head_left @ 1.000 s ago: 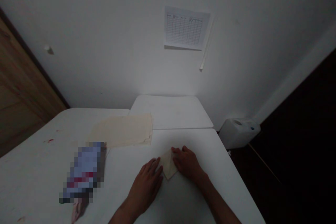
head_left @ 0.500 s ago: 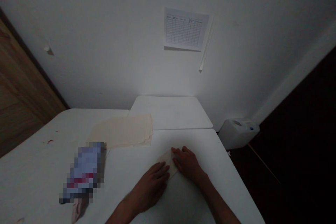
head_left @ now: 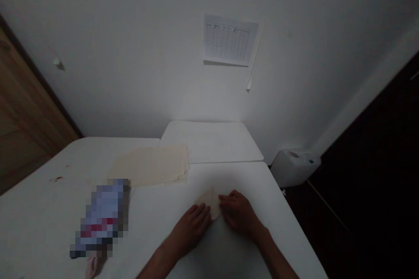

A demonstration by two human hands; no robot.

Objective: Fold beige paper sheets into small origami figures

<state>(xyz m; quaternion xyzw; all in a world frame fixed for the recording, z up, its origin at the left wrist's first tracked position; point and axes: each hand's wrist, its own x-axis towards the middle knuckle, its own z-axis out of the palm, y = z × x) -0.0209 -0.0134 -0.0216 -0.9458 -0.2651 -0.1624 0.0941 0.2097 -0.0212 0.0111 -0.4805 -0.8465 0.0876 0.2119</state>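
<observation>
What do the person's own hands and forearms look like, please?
The left hand and right hand are bare, without gloves. The forearms show no sleeves, watch or bracelet within the frame. No ring can be made out, though dim light hides fine detail.

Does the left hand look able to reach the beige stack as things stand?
Probably yes: the left hand rests on the small piece, and nothing visible stands between that hand and the stack.
</observation>
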